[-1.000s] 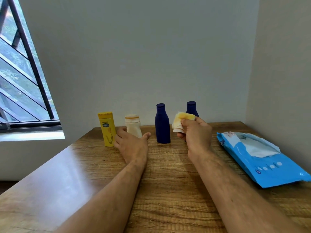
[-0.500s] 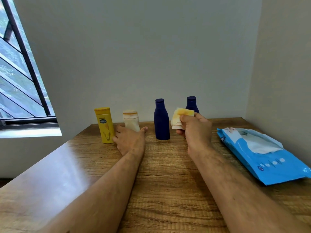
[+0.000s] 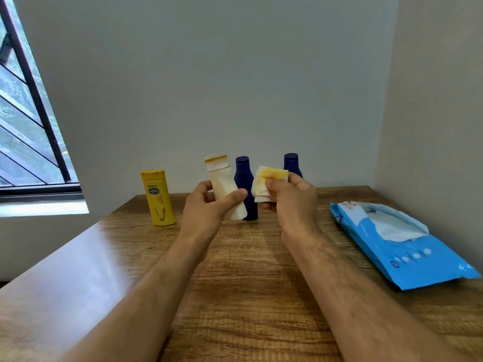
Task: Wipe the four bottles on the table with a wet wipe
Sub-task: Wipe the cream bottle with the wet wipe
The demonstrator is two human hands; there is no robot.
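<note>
The left hand [image 3: 209, 207] grips the smooth cream bottle [image 3: 224, 186] above the wood-grain counter [image 3: 251, 283], its long axis tilted, cap (orange-rimmed) up-left. The right hand [image 3: 290, 202] pinches a folded, yellow-stained wet wipe [image 3: 266, 182] just beside it.

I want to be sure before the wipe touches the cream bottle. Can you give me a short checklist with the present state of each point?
1. Left hand holds the cream bottle: ok, thumb and fingers curl round it, and it is lifted and tilted.
2. Right hand holds the wet wipe: ok, folded and pinched.
3. Wipe clean enough: not ok, its top edge is stained yellow.
4. Wipe touching the bottle: not ok, they look apart.
5. Cap shut: cannot tell.
6. Spare wipes at hand: ok, the blue wipe pack lies open on the table.
</note>
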